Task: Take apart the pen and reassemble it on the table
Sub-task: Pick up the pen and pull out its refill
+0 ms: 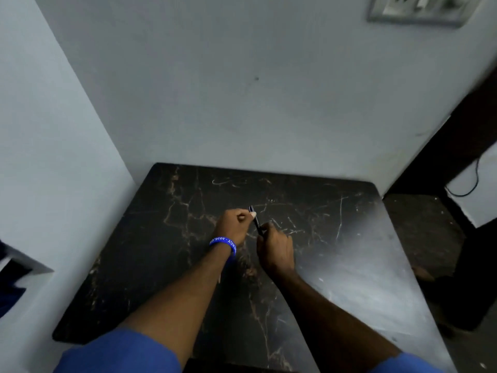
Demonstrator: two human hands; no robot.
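Note:
A thin dark pen [256, 221] is held between both hands above the middle of the black marble table [161, 238]. My left hand [232, 227], with a blue wristband, pinches the pen's upper end between thumb and fingers. My right hand [275, 249] grips the lower end, which is hidden inside its fingers. The pen tilts from upper left to lower right. The image is too blurred to tell whether the pen is in one piece or split.
The table stands in a corner, with pale walls at the left [53, 157] and back. A switch plate [419, 9] is high on the back wall. Dark furniture and a cable [473, 181] stand to the right.

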